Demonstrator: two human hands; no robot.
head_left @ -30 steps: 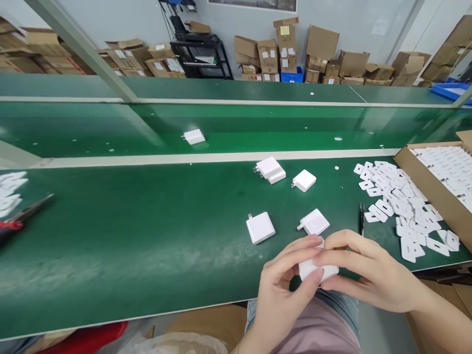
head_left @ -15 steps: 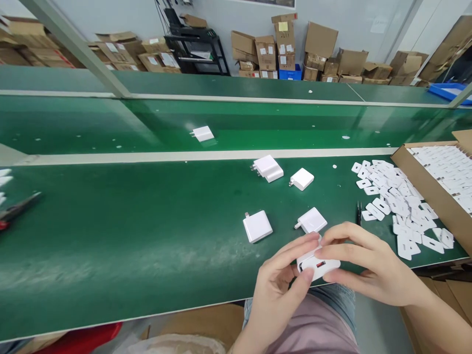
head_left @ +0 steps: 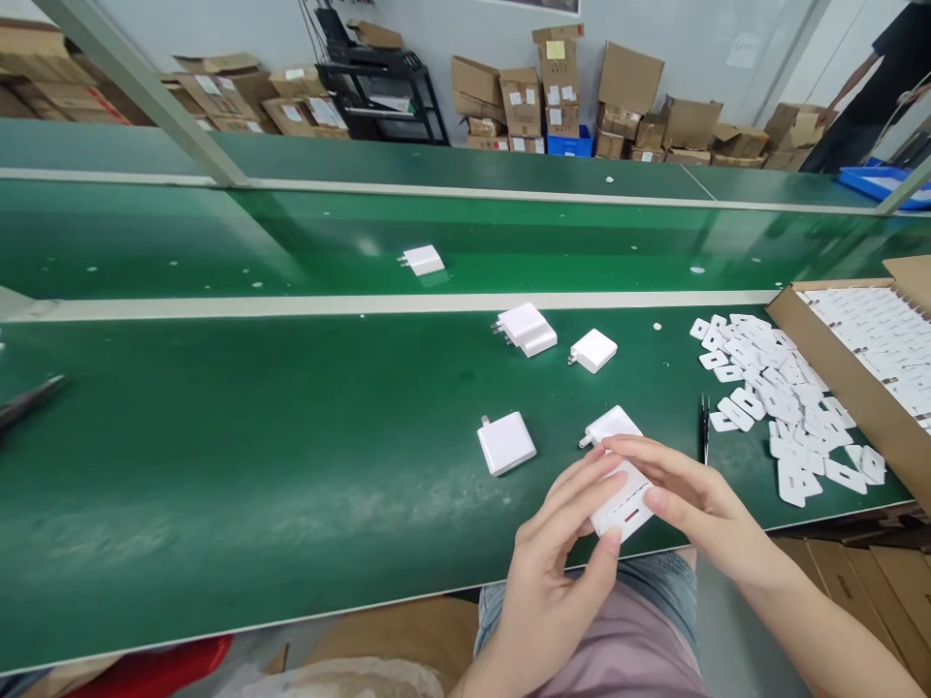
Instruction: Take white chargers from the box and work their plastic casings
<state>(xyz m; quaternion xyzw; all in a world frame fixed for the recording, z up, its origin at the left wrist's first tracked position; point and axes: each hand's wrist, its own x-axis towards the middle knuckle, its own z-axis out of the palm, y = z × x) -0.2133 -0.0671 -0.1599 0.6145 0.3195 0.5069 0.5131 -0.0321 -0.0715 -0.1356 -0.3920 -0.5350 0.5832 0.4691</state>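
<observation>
At the front edge of the green bench, both my hands are closed around a white charger (head_left: 624, 506) with a small red slot in its end face. My left hand (head_left: 560, 557) grips its left side, thumb at the near corner. The fingers of my right hand (head_left: 702, 499) reach over the far side, its thumb pressing the right edge. Just beyond lies another white charger (head_left: 612, 425), partly covered by my fingers. Further off are a square charger (head_left: 507, 444), a smaller one (head_left: 593, 351) and a larger one with prongs (head_left: 527, 330).
To the right lie a heap of flat white plates with slots (head_left: 792, 388), black tweezers (head_left: 704, 427) and a cardboard box (head_left: 844, 354) of white parts. A charger (head_left: 423, 260) sits on the green conveyor belt (head_left: 327, 262) behind. A dark tool (head_left: 29, 402) lies far left.
My right hand has shifted its fingers over the far side of the charger, which is now tilted differently. The charger on the belt has moved right. A person has appeared at the upper right.
</observation>
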